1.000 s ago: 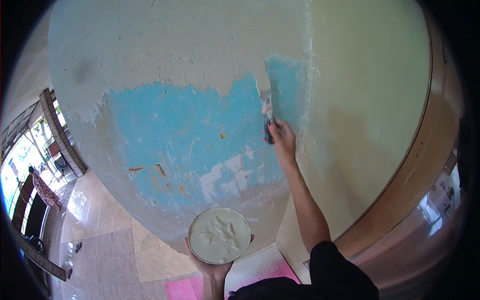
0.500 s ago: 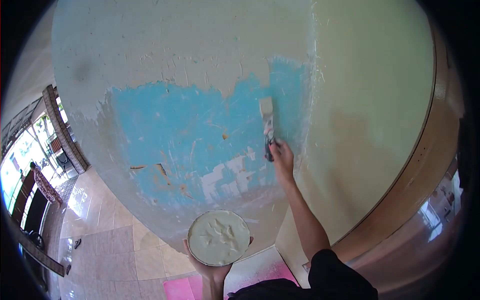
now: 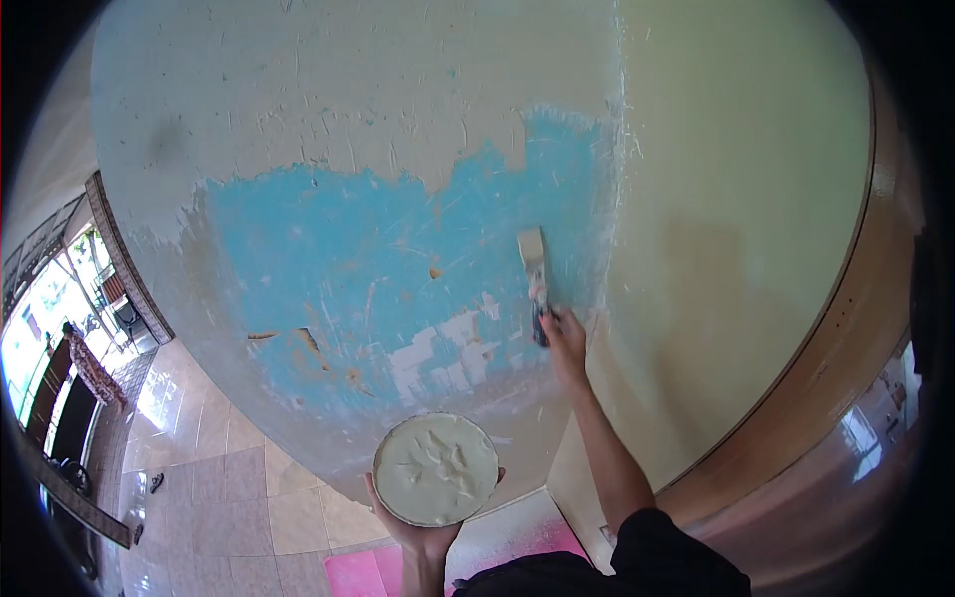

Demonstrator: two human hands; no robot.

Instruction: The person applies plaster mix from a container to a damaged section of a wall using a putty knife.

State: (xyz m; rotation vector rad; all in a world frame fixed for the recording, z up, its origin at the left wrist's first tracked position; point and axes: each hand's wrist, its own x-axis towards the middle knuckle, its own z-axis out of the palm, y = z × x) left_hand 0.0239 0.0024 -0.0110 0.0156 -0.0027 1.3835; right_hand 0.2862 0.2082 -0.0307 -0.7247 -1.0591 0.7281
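Note:
My right hand (image 3: pixel 565 340) grips the dark handle of a putty knife (image 3: pixel 533 261), its blade pointing up and smeared with pale filler. The blade overlaps the blue patch (image 3: pixel 328 229) of the wall, near the corner. Low in front of me, my left hand (image 3: pixel 423 537) is wrapped under and around a round tub of filler (image 3: pixel 435 470), fingertips showing at its right rim. Ridged, creamy grey-white paste fills the tub close to its brim. Grey-beige coating surrounds the blue patch, and whitish smears (image 3: pixel 443 353) lie along its lower part.
A pale green wall (image 3: pixel 736 219) meets the patched wall at a corner on the right, with a brown wooden edge (image 3: pixel 796 383) beyond. Below lies a pink and white sheet (image 3: pixel 363 574) on the tiled floor (image 3: pixel 219 507). A person (image 3: pixel 92 366) stands by the bright opening at far left.
My right hand and the putty knife have moved down the wall. The tub in my left hand stays almost where it was, and the view has shifted slightly.

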